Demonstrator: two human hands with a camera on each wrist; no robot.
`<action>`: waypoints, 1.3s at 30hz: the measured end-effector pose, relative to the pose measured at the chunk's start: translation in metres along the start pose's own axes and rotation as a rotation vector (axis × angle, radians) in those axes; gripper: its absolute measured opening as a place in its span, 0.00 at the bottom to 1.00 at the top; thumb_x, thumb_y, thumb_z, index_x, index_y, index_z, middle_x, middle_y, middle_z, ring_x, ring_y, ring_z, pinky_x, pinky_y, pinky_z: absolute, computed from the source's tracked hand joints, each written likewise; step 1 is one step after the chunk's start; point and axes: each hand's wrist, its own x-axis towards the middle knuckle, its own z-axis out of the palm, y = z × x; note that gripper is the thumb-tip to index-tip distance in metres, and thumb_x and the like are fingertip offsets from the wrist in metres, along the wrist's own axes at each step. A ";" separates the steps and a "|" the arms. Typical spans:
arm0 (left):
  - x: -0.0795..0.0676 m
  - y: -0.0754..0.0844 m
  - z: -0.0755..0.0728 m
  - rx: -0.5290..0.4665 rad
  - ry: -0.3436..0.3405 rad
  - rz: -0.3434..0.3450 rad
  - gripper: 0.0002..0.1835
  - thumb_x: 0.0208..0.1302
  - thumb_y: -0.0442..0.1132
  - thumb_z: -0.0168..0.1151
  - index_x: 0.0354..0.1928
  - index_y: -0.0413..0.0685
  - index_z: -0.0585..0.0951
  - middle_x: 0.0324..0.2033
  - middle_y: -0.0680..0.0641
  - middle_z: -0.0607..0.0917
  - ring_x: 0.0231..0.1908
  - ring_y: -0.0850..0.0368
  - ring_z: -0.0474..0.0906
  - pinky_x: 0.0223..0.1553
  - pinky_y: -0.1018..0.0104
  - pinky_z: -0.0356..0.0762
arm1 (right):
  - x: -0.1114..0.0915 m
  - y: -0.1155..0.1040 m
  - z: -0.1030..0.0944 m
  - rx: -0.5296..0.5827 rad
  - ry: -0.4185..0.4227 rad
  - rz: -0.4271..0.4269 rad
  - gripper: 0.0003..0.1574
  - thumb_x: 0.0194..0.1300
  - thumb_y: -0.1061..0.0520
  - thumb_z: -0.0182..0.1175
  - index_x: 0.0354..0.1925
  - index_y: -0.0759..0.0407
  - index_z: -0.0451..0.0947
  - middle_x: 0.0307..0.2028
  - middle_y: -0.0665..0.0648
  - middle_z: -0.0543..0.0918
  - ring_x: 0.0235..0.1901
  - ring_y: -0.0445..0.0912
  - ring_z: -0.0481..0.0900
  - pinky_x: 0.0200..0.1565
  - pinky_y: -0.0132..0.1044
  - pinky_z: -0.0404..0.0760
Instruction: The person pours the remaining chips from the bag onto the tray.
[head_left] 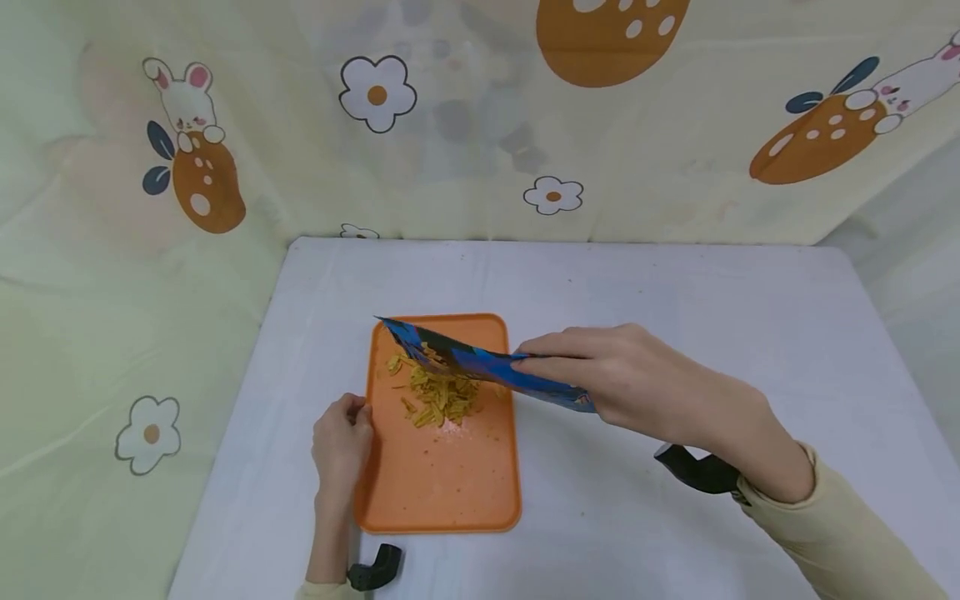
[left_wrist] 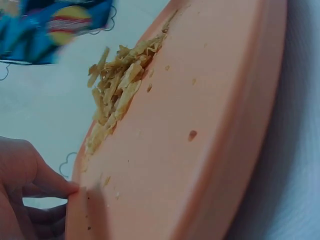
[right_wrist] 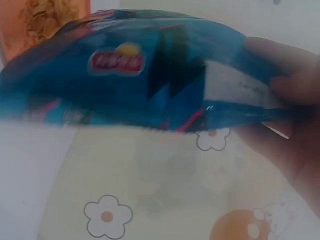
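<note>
My right hand [head_left: 637,379] grips a blue snack bag [head_left: 480,363] by one end, fingers on top. The bag slants over an orange tray [head_left: 450,492], its far end above the tray's upper left corner. Under it lies a heap of yellow chip pieces [head_left: 442,396], with small crumbs scattered below. In the right wrist view the bag [right_wrist: 125,90] shows a red and yellow logo, and my fingers [right_wrist: 295,75] hold its end. My left hand [head_left: 343,442] pinches the tray's left rim; the left wrist view has the thumb [left_wrist: 60,186] at the edge, other fingers partly hidden.
A white-covered table [head_left: 675,292] carries the tray, which sits left of its middle. Behind and to the left hangs a pale curtain [head_left: 450,167] printed with flowers and rabbits. A black curved piece [head_left: 697,471] is at the right wrist, another [head_left: 377,568] at the left.
</note>
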 end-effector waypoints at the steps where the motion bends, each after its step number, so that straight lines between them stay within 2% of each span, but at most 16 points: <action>1: 0.000 0.000 0.000 0.000 -0.003 0.000 0.10 0.73 0.34 0.58 0.47 0.37 0.85 0.38 0.38 0.88 0.38 0.44 0.83 0.41 0.46 0.78 | -0.002 0.000 0.000 0.000 0.007 0.003 0.36 0.51 0.80 0.63 0.58 0.62 0.82 0.55 0.57 0.86 0.49 0.49 0.87 0.41 0.41 0.87; 6: -0.001 0.000 0.000 0.004 0.001 0.008 0.09 0.73 0.34 0.59 0.46 0.36 0.85 0.38 0.38 0.88 0.38 0.43 0.84 0.40 0.44 0.78 | -0.011 0.000 0.002 0.015 0.033 0.032 0.42 0.49 0.84 0.52 0.59 0.61 0.82 0.57 0.59 0.85 0.49 0.50 0.88 0.37 0.39 0.86; 16: 0.001 -0.001 -0.001 -0.001 -0.002 0.016 0.09 0.73 0.34 0.59 0.46 0.36 0.85 0.38 0.38 0.88 0.37 0.44 0.83 0.39 0.46 0.78 | -0.018 0.001 0.012 0.078 0.090 0.066 0.44 0.50 0.85 0.48 0.62 0.61 0.80 0.57 0.60 0.84 0.49 0.52 0.88 0.40 0.40 0.86; 21: 0.000 0.001 -0.001 -0.006 -0.009 0.002 0.09 0.73 0.34 0.58 0.47 0.36 0.85 0.37 0.38 0.87 0.36 0.46 0.82 0.38 0.49 0.77 | -0.028 -0.003 0.019 0.093 0.108 0.153 0.40 0.54 0.83 0.51 0.62 0.61 0.80 0.58 0.60 0.84 0.50 0.52 0.87 0.39 0.36 0.85; 24: 0.000 0.000 -0.001 -0.007 -0.013 -0.003 0.10 0.73 0.34 0.58 0.47 0.36 0.85 0.37 0.38 0.87 0.36 0.46 0.82 0.38 0.49 0.77 | -0.036 -0.005 0.027 0.105 0.150 0.206 0.36 0.56 0.80 0.59 0.62 0.62 0.80 0.58 0.61 0.84 0.48 0.51 0.87 0.39 0.28 0.82; 27: 0.001 0.001 -0.001 -0.007 -0.014 -0.008 0.09 0.73 0.34 0.58 0.47 0.37 0.85 0.37 0.39 0.87 0.36 0.46 0.82 0.39 0.49 0.77 | -0.043 -0.007 0.037 0.129 0.213 0.241 0.30 0.63 0.73 0.64 0.63 0.61 0.80 0.58 0.62 0.83 0.46 0.50 0.86 0.38 0.22 0.80; 30: 0.000 0.001 -0.002 -0.006 -0.017 -0.015 0.09 0.73 0.34 0.58 0.47 0.37 0.85 0.38 0.38 0.87 0.36 0.46 0.81 0.39 0.50 0.77 | -0.048 -0.008 0.047 0.134 0.296 0.254 0.20 0.75 0.60 0.59 0.62 0.60 0.81 0.57 0.62 0.84 0.45 0.50 0.87 0.39 0.22 0.80; 33: 0.000 0.002 -0.001 -0.007 -0.024 -0.026 0.10 0.74 0.34 0.57 0.48 0.37 0.84 0.38 0.38 0.87 0.36 0.46 0.81 0.39 0.50 0.77 | -0.051 -0.011 0.055 0.130 0.364 0.271 0.23 0.80 0.50 0.50 0.61 0.60 0.82 0.55 0.62 0.86 0.45 0.51 0.88 0.44 0.22 0.81; 35: 0.000 0.002 -0.002 -0.005 -0.024 -0.030 0.10 0.74 0.34 0.57 0.48 0.37 0.84 0.38 0.38 0.87 0.36 0.46 0.81 0.39 0.51 0.76 | -0.052 -0.012 0.060 0.134 0.396 0.284 0.25 0.80 0.48 0.49 0.60 0.60 0.83 0.54 0.62 0.86 0.45 0.51 0.88 0.47 0.22 0.80; 39: 0.000 0.001 -0.002 -0.001 -0.020 -0.023 0.10 0.74 0.34 0.58 0.47 0.37 0.85 0.38 0.39 0.87 0.37 0.46 0.81 0.38 0.50 0.76 | -0.057 -0.015 0.069 0.151 0.438 0.322 0.25 0.80 0.48 0.50 0.59 0.61 0.83 0.52 0.63 0.86 0.47 0.49 0.87 0.47 0.21 0.79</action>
